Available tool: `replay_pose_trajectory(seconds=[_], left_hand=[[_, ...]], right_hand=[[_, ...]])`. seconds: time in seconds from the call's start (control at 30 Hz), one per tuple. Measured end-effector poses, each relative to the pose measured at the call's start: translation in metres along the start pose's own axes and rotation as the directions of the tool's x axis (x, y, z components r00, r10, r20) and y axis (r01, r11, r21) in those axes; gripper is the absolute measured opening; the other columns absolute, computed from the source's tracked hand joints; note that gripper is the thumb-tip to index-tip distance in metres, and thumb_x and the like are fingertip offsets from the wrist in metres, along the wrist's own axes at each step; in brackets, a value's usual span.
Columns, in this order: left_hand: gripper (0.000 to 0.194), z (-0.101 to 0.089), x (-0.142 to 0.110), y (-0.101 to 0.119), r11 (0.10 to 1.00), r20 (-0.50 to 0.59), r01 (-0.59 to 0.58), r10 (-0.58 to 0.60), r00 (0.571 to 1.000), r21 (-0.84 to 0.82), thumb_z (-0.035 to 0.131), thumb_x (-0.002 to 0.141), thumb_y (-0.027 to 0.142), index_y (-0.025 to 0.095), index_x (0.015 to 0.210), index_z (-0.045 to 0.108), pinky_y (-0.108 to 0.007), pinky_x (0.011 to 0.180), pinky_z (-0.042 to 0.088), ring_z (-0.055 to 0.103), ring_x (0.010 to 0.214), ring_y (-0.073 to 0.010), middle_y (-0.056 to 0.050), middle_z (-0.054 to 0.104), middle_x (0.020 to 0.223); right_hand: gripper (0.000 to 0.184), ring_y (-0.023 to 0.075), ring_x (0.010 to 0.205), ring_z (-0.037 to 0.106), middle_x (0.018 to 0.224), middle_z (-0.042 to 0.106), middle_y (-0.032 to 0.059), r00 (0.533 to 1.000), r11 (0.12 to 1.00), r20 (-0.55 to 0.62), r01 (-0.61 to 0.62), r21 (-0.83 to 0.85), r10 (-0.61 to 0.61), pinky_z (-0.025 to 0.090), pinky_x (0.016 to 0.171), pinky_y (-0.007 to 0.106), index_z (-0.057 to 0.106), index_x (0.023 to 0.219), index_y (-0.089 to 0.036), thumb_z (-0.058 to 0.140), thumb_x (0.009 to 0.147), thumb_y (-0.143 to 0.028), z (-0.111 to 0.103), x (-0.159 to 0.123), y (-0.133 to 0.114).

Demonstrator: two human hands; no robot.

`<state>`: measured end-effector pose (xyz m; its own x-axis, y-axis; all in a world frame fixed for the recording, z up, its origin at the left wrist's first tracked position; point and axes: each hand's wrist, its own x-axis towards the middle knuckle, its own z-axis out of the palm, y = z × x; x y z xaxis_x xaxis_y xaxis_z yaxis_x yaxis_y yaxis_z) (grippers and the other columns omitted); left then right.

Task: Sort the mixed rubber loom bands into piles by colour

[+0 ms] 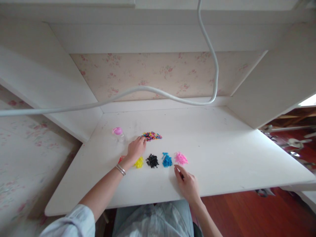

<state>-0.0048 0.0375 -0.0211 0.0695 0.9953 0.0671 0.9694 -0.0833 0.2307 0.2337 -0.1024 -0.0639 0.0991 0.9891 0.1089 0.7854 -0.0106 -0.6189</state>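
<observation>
My left hand reaches over the table, its fingertips at the left end of a mixed, multicoloured pile of small rubber bands. Its fingers are drawn together, and what they pinch, if anything, is hidden. Closer to me lies a row of single-colour piles: red bands partly behind my left wrist, yellow bands, black bands, blue bands and pink bands. My right hand is just below the blue and pink piles, fingers curled in; I cannot make out anything in them.
A small clear container with a pink top lies on the white table at the back left. A white cable hangs across the view in front of the shelf. White panels enclose the table's sides.
</observation>
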Motion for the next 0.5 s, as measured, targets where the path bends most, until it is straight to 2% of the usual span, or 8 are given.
replay_pose_trajectory(seconds=[0.27,0.5], left_hand=[[0.03,0.0041,0.006,-0.0015,1.0,-0.011,-0.016,0.016,1.0,0.005,0.035,0.092,0.034,0.021,0.102,0.06,-0.028,0.07,0.043,0.06,0.084,-0.0176,-0.008,0.061,0.104],[0.031,-0.0007,0.0044,-0.0043,0.999,-0.048,-0.022,0.02,0.999,-0.034,0.033,0.094,0.035,0.024,0.102,0.061,-0.026,0.068,0.041,0.06,0.081,-0.0159,-0.005,0.06,0.104]], right_hand=[[0.048,0.0157,0.063,0.065,0.075,0.072,0.0044,1.0,1.0,0.011,-0.01,0.001,0.01,0.042,0.058,0.022,0.067,0.106,-0.023,0.03,0.093,-0.05,-0.002,0.0001,-0.0015],[0.044,0.015,0.064,0.065,0.076,0.071,0.0033,1.0,1.0,0.019,-0.002,0.022,0.002,0.043,0.059,0.021,0.067,0.106,-0.024,0.032,0.093,-0.046,-0.005,-0.0004,-0.0048]])
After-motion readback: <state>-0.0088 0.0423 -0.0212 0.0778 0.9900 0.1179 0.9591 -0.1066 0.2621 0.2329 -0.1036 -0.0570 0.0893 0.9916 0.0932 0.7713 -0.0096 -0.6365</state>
